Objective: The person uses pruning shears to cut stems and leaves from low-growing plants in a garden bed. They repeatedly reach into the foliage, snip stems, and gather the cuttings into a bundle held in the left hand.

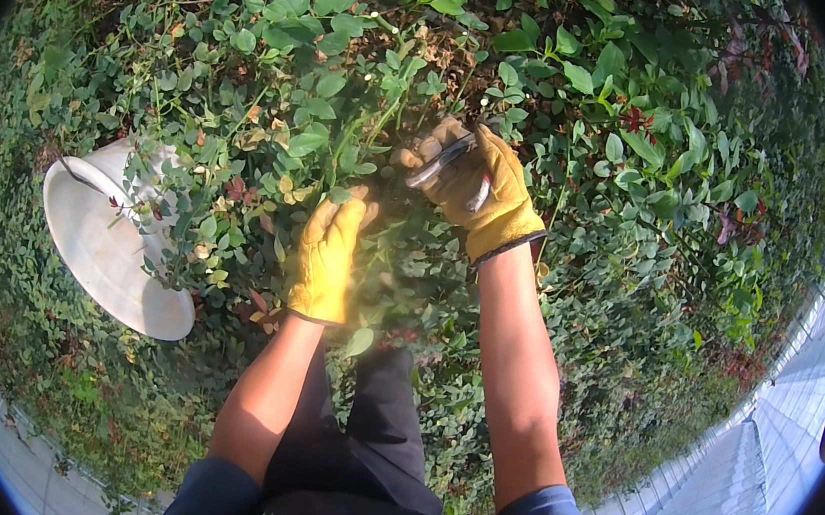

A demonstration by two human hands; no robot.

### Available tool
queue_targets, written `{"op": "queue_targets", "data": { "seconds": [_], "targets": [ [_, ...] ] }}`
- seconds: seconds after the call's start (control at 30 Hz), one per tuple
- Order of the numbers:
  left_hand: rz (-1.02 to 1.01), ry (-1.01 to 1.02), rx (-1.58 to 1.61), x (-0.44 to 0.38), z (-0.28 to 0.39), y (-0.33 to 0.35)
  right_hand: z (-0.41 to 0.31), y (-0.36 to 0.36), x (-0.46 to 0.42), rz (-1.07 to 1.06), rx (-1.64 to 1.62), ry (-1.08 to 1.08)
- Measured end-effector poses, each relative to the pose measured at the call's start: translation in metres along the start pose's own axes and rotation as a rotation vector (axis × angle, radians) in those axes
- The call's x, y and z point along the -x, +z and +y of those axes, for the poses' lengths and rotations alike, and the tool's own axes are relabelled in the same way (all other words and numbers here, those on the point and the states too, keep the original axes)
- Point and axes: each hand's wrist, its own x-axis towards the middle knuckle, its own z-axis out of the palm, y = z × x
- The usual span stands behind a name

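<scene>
A yellow work glove covers my right hand [484, 189], which grips a pair of pruning shears [441, 161] among the rose stems. One shear handle crosses the palm; the other shows near the glove's wrist side. Lower and to the left is my left hand [330, 249], also in a yellow glove, with its fingertips pointing up into the leaves. A green leafy stem [336, 155] rises right at those fingertips. Leaves and blur hide whether the fingers close on it. Pale cut ends [384, 22] show on stems above the hands.
To the left, a white plastic bucket [89, 246] lies tilted in the foliage, leafy sprigs across its rim. Dense rose bushes [642, 297] surround my legs [388, 421]. Dry brown leaves [434, 49] cover ground ahead. Translucent greenhouse sheeting [713, 485] stands at lower right.
</scene>
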Motion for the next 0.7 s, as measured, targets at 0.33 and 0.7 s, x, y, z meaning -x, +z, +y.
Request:
{"op": "queue_targets", "data": {
  "seconds": [0.33, 0.7],
  "targets": [
    [-0.091, 0.066, -0.354, 0.031, 0.009, -0.07, 0.052, 0.028, 0.044, 0.122, 1.19, 0.153],
    [0.129, 0.035, -0.573, 0.086, -0.008, -0.13, -0.057, 0.013, 0.116, 0.537, 0.879, -0.409]
  ]
}}
